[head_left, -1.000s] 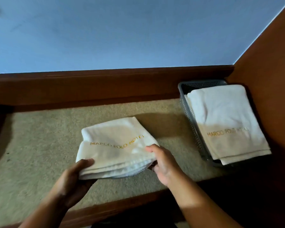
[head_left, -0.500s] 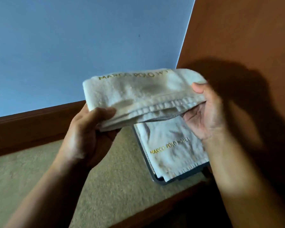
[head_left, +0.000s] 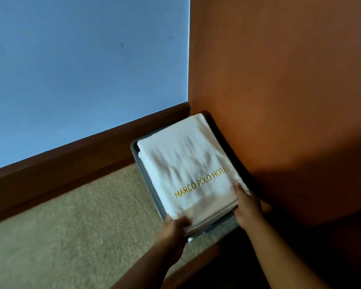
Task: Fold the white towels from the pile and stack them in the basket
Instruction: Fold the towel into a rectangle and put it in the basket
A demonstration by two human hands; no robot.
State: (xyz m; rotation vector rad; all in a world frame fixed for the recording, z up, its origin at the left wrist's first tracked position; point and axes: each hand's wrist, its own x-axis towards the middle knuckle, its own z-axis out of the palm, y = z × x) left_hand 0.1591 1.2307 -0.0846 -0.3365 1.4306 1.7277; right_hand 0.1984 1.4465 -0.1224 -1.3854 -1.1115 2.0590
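Grip first. Left hand [head_left: 173, 228], lower centre of frame: thumb on top of the near-left corner of a folded white terry towel [head_left: 188, 170] with gold MARCO POLO HOTEL lettering, fingers hidden beneath. Reads as a pinch. Right hand [head_left: 247, 207], just right of it: thumb on the near-right corner, other fingers mostly hidden under the edge. Likewise pinching.

Folded white terry towel flat, lettering up, resting on a second folded white towel [head_left: 141, 158]; only the left edge of that one visible. Both inside a rectangular grey plastic mesh basket [head_left: 134, 146], right of centre, tucked into the corner between pale blue wall [head_left: 71, 59] and orange-brown wall [head_left: 279, 80]. Basket on beige carpeted ledge [head_left: 71, 226], lower left; dark brown wooden skirting [head_left: 81, 151] along its far side. Pile of unfolded towels not in view.

Step in hand, as judged: stacking, with towel laid on the stack but not yet released. Fully settled at the near rim or not: cannot tell.

Next move, as judged: free both corners and draw the fingers out from below without dragging the folds open; perhaps a flat press to square the edges. Then back to the pile, somewhere outside the frame.
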